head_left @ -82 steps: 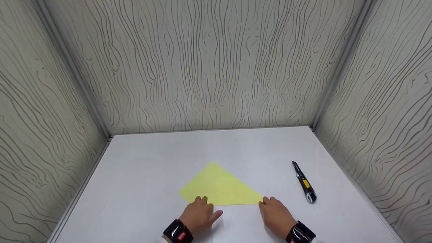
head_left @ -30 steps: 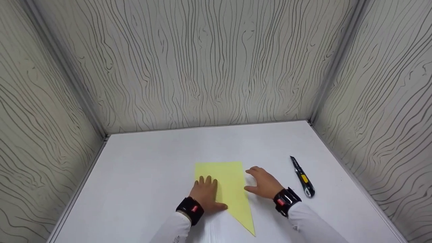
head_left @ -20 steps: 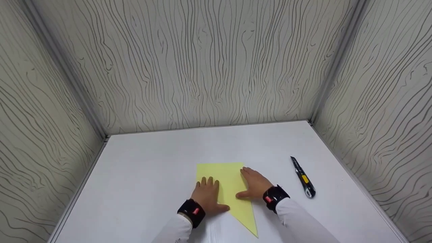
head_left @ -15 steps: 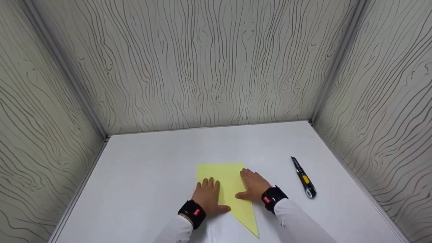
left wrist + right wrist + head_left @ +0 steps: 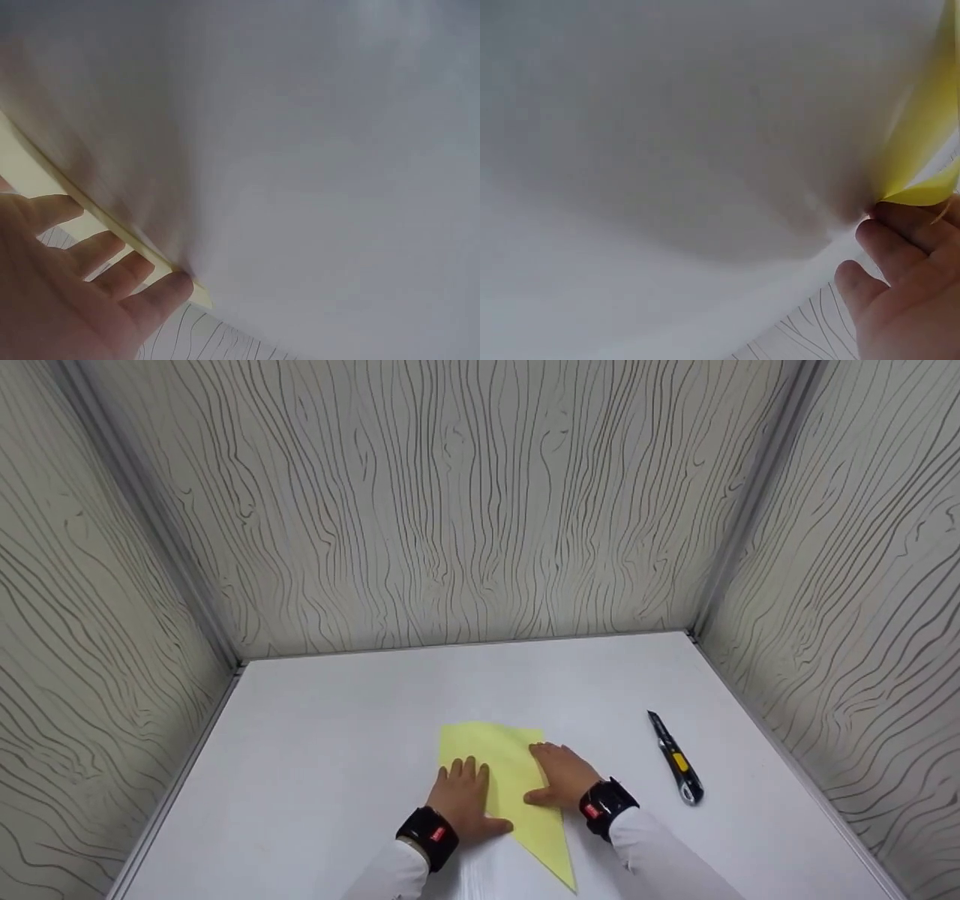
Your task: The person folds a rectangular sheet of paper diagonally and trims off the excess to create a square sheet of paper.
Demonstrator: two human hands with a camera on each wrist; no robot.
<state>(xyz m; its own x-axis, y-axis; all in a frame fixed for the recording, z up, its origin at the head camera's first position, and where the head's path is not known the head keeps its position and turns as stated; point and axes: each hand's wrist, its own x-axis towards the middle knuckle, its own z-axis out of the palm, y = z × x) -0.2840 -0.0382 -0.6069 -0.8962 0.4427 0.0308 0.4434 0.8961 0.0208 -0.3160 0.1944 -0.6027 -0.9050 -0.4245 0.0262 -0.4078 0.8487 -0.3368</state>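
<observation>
A folded sheet of yellow paper point(image 5: 517, 802) lies on the white table, its pointed end towards me. My left hand point(image 5: 459, 802) rests flat on its left part, fingers spread and thumb reaching to the slanted lower edge. In the left wrist view, the left fingertips point(image 5: 176, 283) lie along the pale paper edge. My right hand point(image 5: 564, 772) is at the paper's right edge, thumb and fingers apart on it. Beside the right fingers, the upper layer bulges and its top edge waves. In the right wrist view, a lifted yellow flap point(image 5: 926, 189) curls at the right fingertips point(image 5: 881, 214).
A black utility knife point(image 5: 676, 761) with a yellow slider lies to the right of the right hand. The white table point(image 5: 337, 720) is bounded by panels point(image 5: 450, 510) with a wood-grain line pattern at the back and both sides.
The paper was turned from a wide triangle to its point facing me. The right hand came onto its right edge; within the last half second the upper layer there has buckled upwards. The left stays put.
</observation>
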